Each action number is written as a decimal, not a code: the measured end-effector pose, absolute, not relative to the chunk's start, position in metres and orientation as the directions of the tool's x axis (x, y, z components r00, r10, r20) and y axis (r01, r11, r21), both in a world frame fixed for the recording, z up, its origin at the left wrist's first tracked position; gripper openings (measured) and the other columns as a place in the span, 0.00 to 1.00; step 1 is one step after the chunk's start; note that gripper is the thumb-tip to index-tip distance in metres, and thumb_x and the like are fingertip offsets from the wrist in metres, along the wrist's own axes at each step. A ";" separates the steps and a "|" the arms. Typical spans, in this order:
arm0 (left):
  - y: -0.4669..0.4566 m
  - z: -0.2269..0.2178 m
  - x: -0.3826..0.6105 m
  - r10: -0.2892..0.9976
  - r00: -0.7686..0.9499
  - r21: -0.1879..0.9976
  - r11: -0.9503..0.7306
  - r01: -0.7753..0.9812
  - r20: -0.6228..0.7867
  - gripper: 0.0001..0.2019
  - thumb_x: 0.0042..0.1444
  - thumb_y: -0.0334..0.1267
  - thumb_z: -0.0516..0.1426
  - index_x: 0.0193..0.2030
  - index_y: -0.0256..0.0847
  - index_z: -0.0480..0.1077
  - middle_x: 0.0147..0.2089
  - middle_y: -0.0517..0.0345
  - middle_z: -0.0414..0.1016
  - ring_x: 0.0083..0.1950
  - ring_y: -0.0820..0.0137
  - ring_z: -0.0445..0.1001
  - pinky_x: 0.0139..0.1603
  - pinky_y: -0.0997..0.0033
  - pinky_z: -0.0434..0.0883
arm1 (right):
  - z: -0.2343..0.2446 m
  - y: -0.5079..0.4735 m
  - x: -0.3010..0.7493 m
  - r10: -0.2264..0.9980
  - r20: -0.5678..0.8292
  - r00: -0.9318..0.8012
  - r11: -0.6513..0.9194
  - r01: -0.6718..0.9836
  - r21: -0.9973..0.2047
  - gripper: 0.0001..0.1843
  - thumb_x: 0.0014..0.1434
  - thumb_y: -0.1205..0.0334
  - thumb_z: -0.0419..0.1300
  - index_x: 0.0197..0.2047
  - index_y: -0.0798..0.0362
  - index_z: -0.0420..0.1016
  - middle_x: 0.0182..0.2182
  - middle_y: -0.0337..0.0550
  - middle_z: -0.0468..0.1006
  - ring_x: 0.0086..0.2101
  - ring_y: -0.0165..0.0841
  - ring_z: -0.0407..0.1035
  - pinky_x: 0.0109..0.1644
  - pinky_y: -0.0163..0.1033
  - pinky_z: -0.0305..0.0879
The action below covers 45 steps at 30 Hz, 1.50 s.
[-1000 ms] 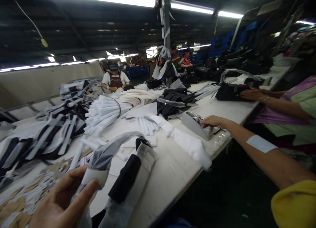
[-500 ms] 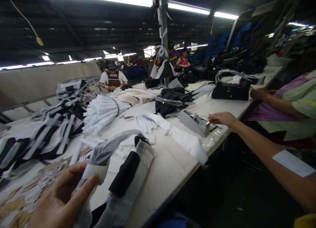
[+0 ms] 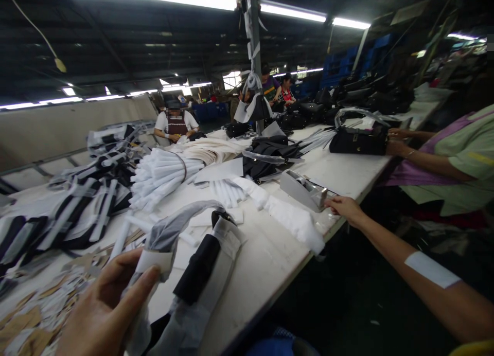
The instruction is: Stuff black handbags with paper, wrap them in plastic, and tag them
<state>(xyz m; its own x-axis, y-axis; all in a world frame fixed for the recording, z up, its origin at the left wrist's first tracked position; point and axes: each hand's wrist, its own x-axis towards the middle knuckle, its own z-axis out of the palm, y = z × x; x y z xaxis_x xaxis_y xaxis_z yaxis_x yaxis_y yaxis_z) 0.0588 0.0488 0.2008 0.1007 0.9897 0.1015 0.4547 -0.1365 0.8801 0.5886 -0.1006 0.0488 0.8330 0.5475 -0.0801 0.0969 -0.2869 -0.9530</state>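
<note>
My left hand (image 3: pixel 102 312) is at the bottom left, thumb and fingers pinched on the white paper band of a grey-wrapped bag handle (image 3: pixel 172 230). The handle arches over a black part (image 3: pixel 196 268) sheathed in grey wrapping. My right hand (image 3: pixel 343 207) reaches far out to the table's edge, just right of a grey tape dispenser (image 3: pixel 303 189). Its fingers are curled; whether they hold anything is too small to tell. A white patch is stuck on that forearm.
The long white table (image 3: pixel 266 263) carries a white foam strip (image 3: pixel 287 217), a bundle of white rolls (image 3: pixel 162 173), black-and-white straps (image 3: pixel 77 201) and cardboard scraps (image 3: pixel 27 315). At right a co-worker's hands (image 3: pixel 397 147) hold a black handbag (image 3: pixel 357 140). Other people work farther back.
My right hand left the top of the tape dispenser and drew back to the table's edge. The co-worker shifted the black handbag. My left hand kept its hold.
</note>
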 end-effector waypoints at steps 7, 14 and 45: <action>0.040 0.205 0.066 0.979 0.189 0.961 -0.118 0.251 0.071 0.28 0.42 0.58 0.67 0.46 0.44 0.72 0.44 0.56 0.80 0.44 0.63 0.77 0.40 0.72 0.73 | 0.098 -0.076 0.454 0.796 0.128 0.592 0.062 0.131 -0.989 0.24 0.50 0.43 0.69 0.38 0.57 0.80 0.31 0.45 0.78 0.23 0.25 0.62 0.25 0.33 0.62; 0.028 0.209 0.076 0.938 0.284 0.958 -0.247 0.148 0.198 0.17 0.51 0.47 0.65 0.43 0.40 0.71 0.40 0.55 0.78 0.43 0.65 0.76 0.44 0.70 0.71 | 0.185 -0.043 0.303 0.933 0.349 0.082 0.348 0.028 -0.937 0.12 0.59 0.54 0.66 0.40 0.53 0.81 0.26 0.40 0.77 0.20 0.24 0.64 0.23 0.30 0.62; 0.018 0.209 0.073 0.870 0.294 0.809 -0.482 0.337 0.396 0.11 0.50 0.40 0.66 0.40 0.42 0.74 0.39 0.57 0.79 0.44 0.63 0.75 0.44 0.68 0.70 | 0.181 -0.017 0.260 0.980 0.151 0.127 0.122 0.210 -0.970 0.22 0.52 0.44 0.69 0.22 0.54 0.76 0.16 0.38 0.73 0.14 0.24 0.58 0.17 0.31 0.51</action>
